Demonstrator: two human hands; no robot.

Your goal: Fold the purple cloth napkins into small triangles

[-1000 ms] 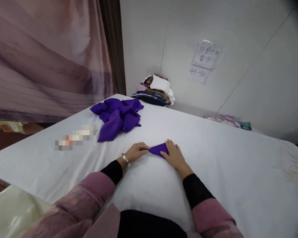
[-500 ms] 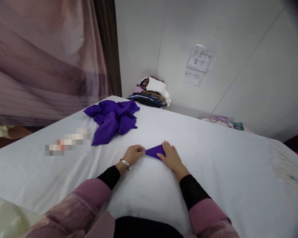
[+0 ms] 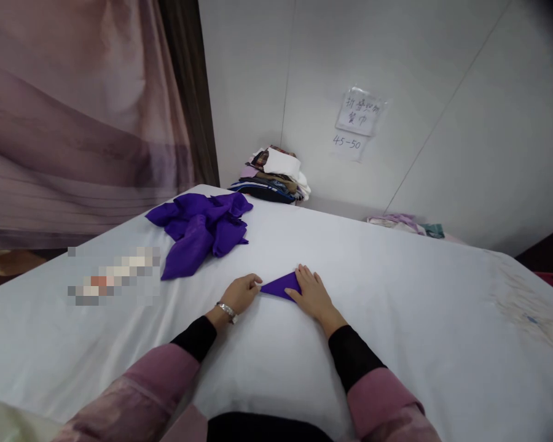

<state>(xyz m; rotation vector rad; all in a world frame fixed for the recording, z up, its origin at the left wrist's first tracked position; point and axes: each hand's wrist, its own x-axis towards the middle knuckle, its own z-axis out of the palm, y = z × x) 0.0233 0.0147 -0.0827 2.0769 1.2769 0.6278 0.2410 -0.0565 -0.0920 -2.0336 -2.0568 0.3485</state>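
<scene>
A purple cloth napkin (image 3: 279, 286), folded into a narrow triangle, lies flat on the white-covered table (image 3: 396, 344) in front of me. My left hand (image 3: 242, 293), with a metal band at the wrist, pinches the pointed left tip between thumb and fingers. Over the wide right end my right hand (image 3: 314, 294) rests flat, fingers stretched out and thumb on the near edge. That end is hidden beneath the palm. Further back to the left, a loose heap of purple napkins (image 3: 198, 230) lies crumpled.
A stack of folded clothes (image 3: 271, 175) stands behind the table's far edge. More cloth (image 3: 403, 224) shows further right. A handwritten sign (image 3: 358, 112) hangs on the grey wall. A pink curtain (image 3: 83, 123) covers the left. One patch on the table is blurred out.
The whole view has shifted slightly, so everything sits a little further left. Both hands keep nearly the same places on the folded napkin, which looks unchanged.
</scene>
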